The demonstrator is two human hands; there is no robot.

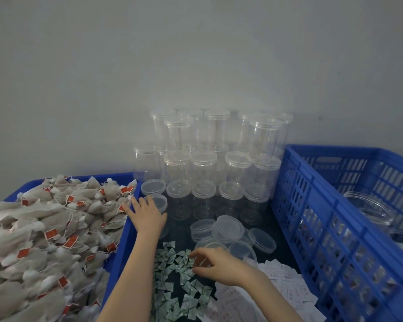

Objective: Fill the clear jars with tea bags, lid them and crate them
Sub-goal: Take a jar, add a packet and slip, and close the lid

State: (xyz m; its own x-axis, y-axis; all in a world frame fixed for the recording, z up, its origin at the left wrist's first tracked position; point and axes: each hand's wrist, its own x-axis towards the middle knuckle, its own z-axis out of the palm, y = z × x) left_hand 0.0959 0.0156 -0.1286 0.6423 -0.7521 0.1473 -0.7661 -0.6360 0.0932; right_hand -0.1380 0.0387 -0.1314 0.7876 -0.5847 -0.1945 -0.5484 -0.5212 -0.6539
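A person's two bare forearms reach over a dark tabletop (269, 219) from its near edge. Nearest, small green-and-white packets (172, 287) lie scattered across the near middle, with white printed sachets (286, 282) heaped just to their right. The right hand (215, 266) hovers low over the packets, fingers curled down and thumb and forefinger drawn together at the packets' far edge; whether they pinch one cannot be told. Just beyond that hand, loose clear lids (228, 228) lie in a small overlapping cluster.

Along the tabletop's left edge stands a blue tub (123, 242) heaped with tea bags (40, 233), pale mesh pouches with strings and red tags. The left hand (147, 217) is spread flat, fingers straight and apart, over the tub's right rim, its fingertips near the pile and in front of a low clear lid or jar mouth (157, 201).

Along the right edge a blue slatted crate (323, 228) holds clear jars, seen partly through its wall and over its rim.

At the far edge, against a plain grey wall (196, 54), empty clear jars (203, 168) with lids on stand stacked in tiers, the lowest row on the tabletop between tub and crate.
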